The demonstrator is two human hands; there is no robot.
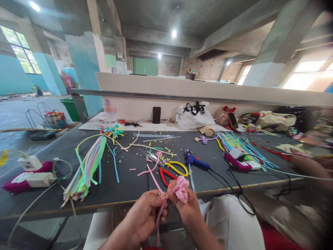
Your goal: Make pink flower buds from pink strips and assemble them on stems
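Observation:
Low in the middle of the head view, my left hand (149,211) pinches a long pink fuzzy stem (158,222), whose one end points up to the left and the other hangs down. Close beside it, my right hand (186,205) is closed on a pink fuzzy flower (181,189) at its base. The fingertips of both hands nearly meet where the stem and flower come together. Just beyond lie red-handled pliers (164,176), yellow-handled scissors (179,167) and another pink piece (153,169) on the dark table.
A blue glue gun (197,162) lies right of the scissors. Bundles of coloured stems (90,166) spread at left and right. Purple power strips (239,163) and cables cross both sides. A bottle (110,113), phone (156,115) and white bag (195,116) line the back. Another person's arm (309,168) is at right.

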